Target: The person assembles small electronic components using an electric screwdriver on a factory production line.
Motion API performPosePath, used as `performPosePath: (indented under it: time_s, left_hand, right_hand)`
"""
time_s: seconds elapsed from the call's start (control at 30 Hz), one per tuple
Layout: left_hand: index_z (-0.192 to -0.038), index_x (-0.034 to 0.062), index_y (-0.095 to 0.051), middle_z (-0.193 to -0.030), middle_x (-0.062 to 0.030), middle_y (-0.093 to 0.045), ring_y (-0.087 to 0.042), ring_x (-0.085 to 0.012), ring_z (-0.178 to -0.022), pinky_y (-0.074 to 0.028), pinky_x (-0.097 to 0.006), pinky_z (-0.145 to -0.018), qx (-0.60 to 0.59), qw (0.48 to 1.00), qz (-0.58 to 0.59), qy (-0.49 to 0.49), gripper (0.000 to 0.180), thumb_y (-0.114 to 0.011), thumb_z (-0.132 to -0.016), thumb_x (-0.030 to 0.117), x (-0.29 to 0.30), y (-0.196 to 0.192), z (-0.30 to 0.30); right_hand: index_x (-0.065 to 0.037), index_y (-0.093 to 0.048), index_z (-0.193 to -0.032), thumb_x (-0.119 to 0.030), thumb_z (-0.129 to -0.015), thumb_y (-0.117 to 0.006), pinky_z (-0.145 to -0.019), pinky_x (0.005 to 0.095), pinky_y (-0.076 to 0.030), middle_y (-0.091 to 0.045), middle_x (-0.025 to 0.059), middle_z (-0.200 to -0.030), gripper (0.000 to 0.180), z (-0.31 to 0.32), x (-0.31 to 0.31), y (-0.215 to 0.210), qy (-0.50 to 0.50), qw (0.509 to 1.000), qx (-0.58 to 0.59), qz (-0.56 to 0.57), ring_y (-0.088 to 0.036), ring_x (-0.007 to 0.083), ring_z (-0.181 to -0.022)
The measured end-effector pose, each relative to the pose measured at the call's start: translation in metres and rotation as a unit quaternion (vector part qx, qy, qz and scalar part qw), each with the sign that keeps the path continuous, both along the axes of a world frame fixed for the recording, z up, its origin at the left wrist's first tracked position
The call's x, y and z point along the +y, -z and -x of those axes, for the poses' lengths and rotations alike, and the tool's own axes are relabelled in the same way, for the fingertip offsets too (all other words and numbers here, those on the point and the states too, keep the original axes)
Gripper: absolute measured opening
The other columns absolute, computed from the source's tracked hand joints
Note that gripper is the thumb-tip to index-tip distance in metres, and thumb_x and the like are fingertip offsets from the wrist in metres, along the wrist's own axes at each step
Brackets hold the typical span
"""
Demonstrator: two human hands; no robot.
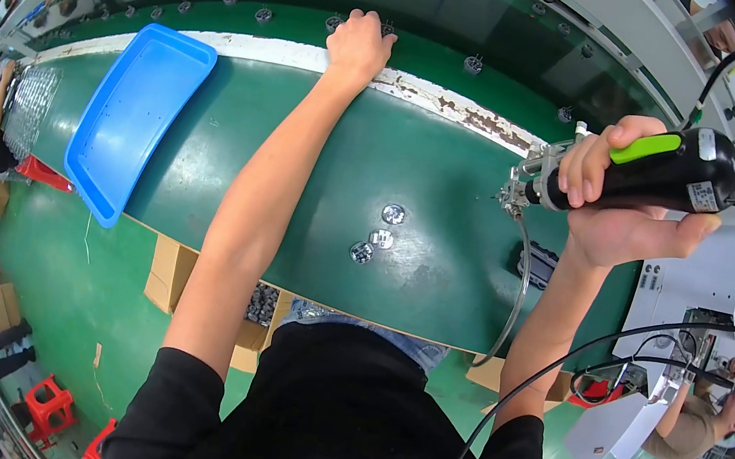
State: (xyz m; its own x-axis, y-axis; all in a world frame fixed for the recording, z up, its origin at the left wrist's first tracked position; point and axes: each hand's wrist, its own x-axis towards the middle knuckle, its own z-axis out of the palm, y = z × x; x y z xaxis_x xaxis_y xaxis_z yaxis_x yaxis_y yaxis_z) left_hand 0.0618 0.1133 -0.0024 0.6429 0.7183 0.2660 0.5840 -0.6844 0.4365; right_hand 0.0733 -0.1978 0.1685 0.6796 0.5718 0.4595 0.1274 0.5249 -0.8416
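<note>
My left hand [359, 50] reaches across the bench to the dark green conveyor belt [429, 47]. Its fingers curl downward, and their tips are hidden. Small round dark parts [334, 25] sit on the belt right beside those fingers. In my right hand [609, 192] is a black electric screwdriver [672, 169] with a bright green lever, held sideways above the right end of the bench. A metal mechanism [521, 189] with a hose is at its tip. Between my forearms, a few small round silvery parts [381, 238] lie on the green benchtop [434, 285].
A blue tray [139, 120] rests at the bench's left. A black block-like object [537, 264] lies near my right forearm. A worn white rail [458, 107] separates bench and belt. Cables [554, 366] hang at right. Cardboard boxes [169, 273] stand below; other people sit on both sides.
</note>
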Motion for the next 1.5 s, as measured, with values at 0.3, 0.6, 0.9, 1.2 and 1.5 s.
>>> performPosePath:
  time_s: [0.3,0.6,0.9,1.2,1.5]
  left_hand:
    - [-0.097,0.0075,-0.073,-0.098,-0.0116,-0.069,-0.065,-0.0323,-0.101,-0.054,-0.045,-0.089,-0.105,0.901,-0.013,0.42,0.025,-0.077,-0.084,0.028,-0.087,-0.019,0.04]
    - [-0.1,0.009,-0.074,-0.1,-0.0002,-0.065,-0.057,-0.0216,-0.1,-0.04,-0.036,-0.091,-0.054,0.791,0.15,0.591,0.03,-0.084,-0.081,0.03,-0.12,-0.011,0.072]
    - [-0.094,0.0077,-0.069,-0.094,-0.001,-0.064,-0.056,-0.021,-0.096,-0.04,-0.035,-0.089,-0.053,0.797,0.155,0.582,0.029,-0.084,-0.08,0.029,-0.121,-0.01,0.071]
    - [-0.093,0.0081,-0.07,-0.091,-0.0006,-0.064,-0.056,-0.021,-0.095,-0.04,-0.035,-0.09,-0.044,0.807,0.145,0.572,0.03,-0.084,-0.079,0.03,-0.121,-0.01,0.072]
    - [-0.09,0.0083,-0.067,-0.091,-0.0007,-0.063,-0.056,-0.0217,-0.094,-0.04,-0.035,-0.089,-0.052,0.807,0.142,0.571,0.03,-0.084,-0.079,0.031,-0.121,-0.009,0.072]
  right_hand:
    - [0.0,-0.057,-0.094,-0.098,-0.079,-0.027,-0.04,0.0298,-0.035,-0.045,0.0042,-0.052,0.104,-0.004,-0.002,0.006,-0.025,0.998,0.0,-0.049,-0.04,0.0145,-0.041]
    - [0.0,-0.057,-0.095,-0.101,-0.077,-0.028,-0.04,0.029,-0.035,-0.045,0.0036,-0.052,0.107,0.005,0.014,0.015,-0.043,0.997,0.034,-0.045,-0.041,0.0139,-0.041]
    - [0.001,-0.056,-0.094,-0.103,-0.074,-0.028,-0.04,0.0282,-0.033,-0.045,0.0032,-0.052,0.11,0.011,0.025,0.028,-0.028,0.998,0.053,-0.024,-0.039,0.014,-0.039]
    - [0.01,-0.053,-0.107,-0.105,-0.067,-0.04,-0.046,0.0356,-0.044,-0.061,0.0216,-0.088,0.122,0.0,0.021,0.038,-0.154,0.983,0.056,-0.086,-0.052,0.0226,-0.049]
    - [0.001,-0.056,-0.094,-0.105,-0.072,-0.028,-0.04,0.0284,-0.032,-0.044,0.0029,-0.052,0.112,0.017,0.034,0.032,0.025,0.995,0.095,-0.004,-0.038,0.014,-0.04]
